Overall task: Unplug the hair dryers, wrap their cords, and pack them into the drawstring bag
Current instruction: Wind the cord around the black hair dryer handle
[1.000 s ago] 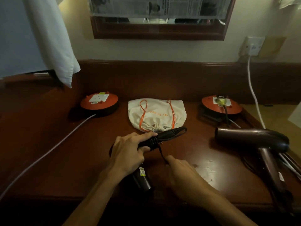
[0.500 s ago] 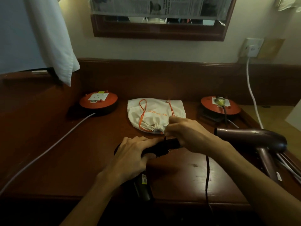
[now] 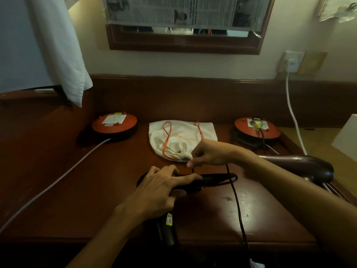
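Bag [image 3: 185, 141] cinched, contents unseen | L hand [image 3: 160, 190] grips dryer [image 3: 202, 182] | R hand [image 3: 210, 153] pinches cord [image 3: 237, 206]

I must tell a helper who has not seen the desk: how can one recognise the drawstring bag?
Start at the framed mirror on the wall, then look straight down to the wooden desk. Between two round orange reels lies the drawstring bag, the only pale cloth thing there, with orange cords.
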### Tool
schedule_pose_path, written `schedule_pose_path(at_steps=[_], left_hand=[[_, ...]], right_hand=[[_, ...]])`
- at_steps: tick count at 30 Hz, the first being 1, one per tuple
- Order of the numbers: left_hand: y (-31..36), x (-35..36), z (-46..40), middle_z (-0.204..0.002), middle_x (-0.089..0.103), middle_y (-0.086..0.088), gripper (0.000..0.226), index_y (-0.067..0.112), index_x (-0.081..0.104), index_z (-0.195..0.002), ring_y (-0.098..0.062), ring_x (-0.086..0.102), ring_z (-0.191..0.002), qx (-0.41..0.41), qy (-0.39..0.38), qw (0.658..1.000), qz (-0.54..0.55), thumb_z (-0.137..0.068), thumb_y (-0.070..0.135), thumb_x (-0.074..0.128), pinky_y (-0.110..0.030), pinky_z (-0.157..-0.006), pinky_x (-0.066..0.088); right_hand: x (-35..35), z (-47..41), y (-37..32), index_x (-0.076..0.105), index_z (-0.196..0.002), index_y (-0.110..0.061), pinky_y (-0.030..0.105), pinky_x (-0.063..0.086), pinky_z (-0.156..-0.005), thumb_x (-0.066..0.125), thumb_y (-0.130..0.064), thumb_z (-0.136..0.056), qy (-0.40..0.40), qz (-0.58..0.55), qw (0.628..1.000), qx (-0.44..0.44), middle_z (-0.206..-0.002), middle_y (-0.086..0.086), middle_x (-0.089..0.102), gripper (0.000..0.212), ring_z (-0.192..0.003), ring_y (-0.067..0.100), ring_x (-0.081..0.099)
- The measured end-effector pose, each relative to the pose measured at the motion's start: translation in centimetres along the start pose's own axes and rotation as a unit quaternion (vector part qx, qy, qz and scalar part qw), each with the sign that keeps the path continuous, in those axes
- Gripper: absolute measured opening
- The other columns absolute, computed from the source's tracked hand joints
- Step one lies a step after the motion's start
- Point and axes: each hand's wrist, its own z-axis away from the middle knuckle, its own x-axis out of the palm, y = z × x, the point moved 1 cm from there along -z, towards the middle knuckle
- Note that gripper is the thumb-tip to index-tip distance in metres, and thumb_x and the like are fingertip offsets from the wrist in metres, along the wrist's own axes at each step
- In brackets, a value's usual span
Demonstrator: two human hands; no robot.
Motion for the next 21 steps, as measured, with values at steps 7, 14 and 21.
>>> schedule_pose_path(at_steps=[7,14,21], left_hand=[[-0.4,-0.1,-0.4,-0.115,0.047,0.013,0.064,0.070,0.018,-0.139,-0.006,0.042,-0.100,-0.017,-0.002,1.000,-0.010,-0.099,0.036,0.056,-0.035,-0.099,0.033],[-0.1,-0.3,-0.9,-0.116,0.047,0.012,0.060,0.065,0.027,-0.142,-0.004,0.038,-0.099,-0.012,-0.036,0.999,-0.022,-0.100,0.033,0.056,-0.035,-0.095,0.032],[-1.0,-0.3,-0.3,-0.115,0.050,0.022,0.059,0.070,0.032,-0.135,0.007,0.039,-0.105,-0.011,-0.007,1.000,0.021,-0.098,0.033,0.059,-0.030,-0.092,0.027]], right_hand=[[-1.3,1.4,3.5,0.055,-0.092,-0.006,0.022,0.035,-0.054,0.058,-0.026,-0.100,-0.154,-0.293,0.939,0.091,-0.071,0.001,0.041,0.021,-0.059,0.011,0.035],[1.1,0.8,4.8,0.069,-0.085,-0.015,0.032,0.048,-0.066,0.068,-0.037,-0.090,-0.053,-0.269,0.960,0.056,-0.074,0.001,0.061,0.023,-0.068,0.018,0.055],[3.6,0.0,5.5,0.063,-0.086,-0.011,0.018,0.048,-0.070,0.055,-0.030,-0.096,-0.047,-0.305,0.951,0.018,-0.083,0.002,0.060,0.023,-0.072,0.004,0.059]])
